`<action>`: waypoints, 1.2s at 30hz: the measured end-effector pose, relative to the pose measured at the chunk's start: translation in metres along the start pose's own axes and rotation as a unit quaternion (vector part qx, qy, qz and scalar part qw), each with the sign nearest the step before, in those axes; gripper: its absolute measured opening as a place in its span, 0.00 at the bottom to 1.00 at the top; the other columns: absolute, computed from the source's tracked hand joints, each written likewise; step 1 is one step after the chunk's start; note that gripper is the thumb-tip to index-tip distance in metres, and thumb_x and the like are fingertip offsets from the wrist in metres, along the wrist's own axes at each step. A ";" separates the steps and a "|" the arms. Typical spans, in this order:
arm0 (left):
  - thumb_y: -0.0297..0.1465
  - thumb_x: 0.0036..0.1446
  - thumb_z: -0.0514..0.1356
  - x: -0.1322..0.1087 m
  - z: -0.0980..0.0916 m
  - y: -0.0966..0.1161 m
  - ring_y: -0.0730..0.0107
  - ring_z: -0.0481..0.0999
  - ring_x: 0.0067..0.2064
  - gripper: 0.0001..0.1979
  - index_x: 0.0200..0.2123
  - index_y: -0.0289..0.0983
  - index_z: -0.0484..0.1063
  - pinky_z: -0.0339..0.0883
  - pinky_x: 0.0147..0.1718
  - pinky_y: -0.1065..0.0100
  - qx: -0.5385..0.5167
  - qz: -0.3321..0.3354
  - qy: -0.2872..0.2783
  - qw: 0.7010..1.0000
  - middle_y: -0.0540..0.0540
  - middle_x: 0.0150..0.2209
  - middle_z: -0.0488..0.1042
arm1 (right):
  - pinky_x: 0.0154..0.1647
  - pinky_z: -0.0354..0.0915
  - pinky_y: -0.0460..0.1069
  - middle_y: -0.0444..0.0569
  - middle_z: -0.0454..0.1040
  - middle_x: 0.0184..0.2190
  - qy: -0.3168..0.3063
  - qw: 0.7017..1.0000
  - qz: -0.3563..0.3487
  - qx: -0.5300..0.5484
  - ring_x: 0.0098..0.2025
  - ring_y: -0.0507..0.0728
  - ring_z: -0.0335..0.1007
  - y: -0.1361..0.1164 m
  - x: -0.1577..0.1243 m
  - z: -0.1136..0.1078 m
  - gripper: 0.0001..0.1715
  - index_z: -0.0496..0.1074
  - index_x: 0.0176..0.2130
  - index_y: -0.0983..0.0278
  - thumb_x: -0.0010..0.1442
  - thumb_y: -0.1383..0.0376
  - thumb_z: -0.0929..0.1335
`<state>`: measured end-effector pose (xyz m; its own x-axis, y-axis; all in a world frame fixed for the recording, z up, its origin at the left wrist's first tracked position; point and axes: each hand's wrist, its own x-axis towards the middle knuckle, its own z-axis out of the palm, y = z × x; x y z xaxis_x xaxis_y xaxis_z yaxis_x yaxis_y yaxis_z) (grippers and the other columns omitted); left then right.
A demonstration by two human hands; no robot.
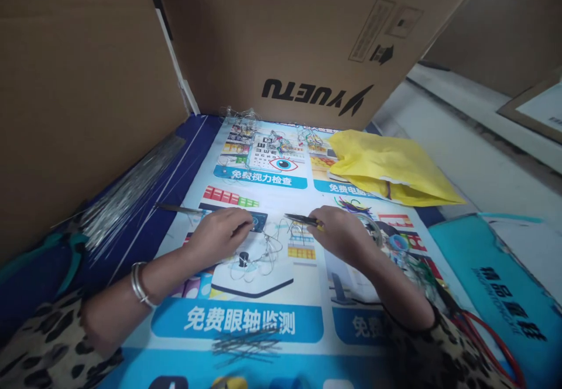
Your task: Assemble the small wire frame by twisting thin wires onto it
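Note:
My left hand (222, 232) rests on the printed poster (263, 184), fingers curled around thin wire loops (266, 248) lying in front of it. My right hand (345, 234) is closed on slim pliers (301, 219) with a yellow grip, their tip pointing left toward the wire. A silver bangle (141, 283) sits on my left wrist. Both sleeves are leopard print.
Cardboard boxes (298, 38) wall the back and left. A bundle of straight silver wires (127, 196) leans at the left beside teal-handled pliers (70, 254). A yellow bag (390, 167) lies at the right, a teal bag (496, 283) further right, and cut wire pieces (246, 342) near me.

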<state>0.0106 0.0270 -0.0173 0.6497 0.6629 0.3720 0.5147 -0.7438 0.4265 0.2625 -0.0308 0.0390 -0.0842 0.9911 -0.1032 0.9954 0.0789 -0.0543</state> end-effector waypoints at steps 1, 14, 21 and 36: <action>0.28 0.58 0.53 0.000 0.000 0.000 0.71 0.72 0.32 0.04 0.32 0.37 0.68 0.63 0.32 0.71 -0.001 -0.002 0.000 1.000 0.49 0.30 0.74 | 0.30 0.53 0.46 0.45 0.73 0.32 -0.005 1.000 0.000 0.008 0.35 0.53 0.67 -0.002 0.000 0.003 0.08 0.71 0.35 0.61 0.57 0.64 0.63; 0.28 0.58 0.52 0.000 -0.004 0.001 0.72 0.72 0.33 0.05 0.34 0.37 0.68 0.61 0.31 0.72 -0.039 -0.089 -0.026 0.995 0.50 0.31 0.73 | 0.28 0.52 0.48 0.47 0.76 0.32 -0.029 0.998 0.051 0.001 0.33 0.57 0.71 -0.015 0.008 0.019 0.14 0.71 0.34 0.61 0.56 0.56 0.62; 0.29 0.59 0.52 0.002 -0.005 0.003 0.73 0.70 0.31 0.06 0.33 0.37 0.68 0.60 0.31 0.73 -0.063 -0.113 -0.026 0.991 0.50 0.30 0.73 | 0.27 0.51 0.49 0.48 0.76 0.30 -0.055 0.996 0.066 -0.008 0.32 0.58 0.71 -0.020 0.013 0.020 0.11 0.70 0.34 0.60 0.54 0.61 0.61; 0.31 0.59 0.52 -0.001 -0.004 -0.004 0.74 0.70 0.28 0.07 0.38 0.38 0.68 0.59 0.28 0.74 -0.099 -0.162 0.013 0.982 0.52 0.29 0.74 | 0.26 0.51 0.46 0.45 0.74 0.24 -0.019 0.996 0.056 0.072 0.27 0.54 0.66 0.000 0.009 0.012 0.08 0.71 0.29 0.60 0.49 0.66 0.63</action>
<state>0.0057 0.0300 -0.0162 0.4534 0.8661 0.2106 0.5720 -0.4639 0.6765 0.2609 -0.0233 0.0263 0.0225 0.9879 -0.1535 0.9821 -0.0505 -0.1812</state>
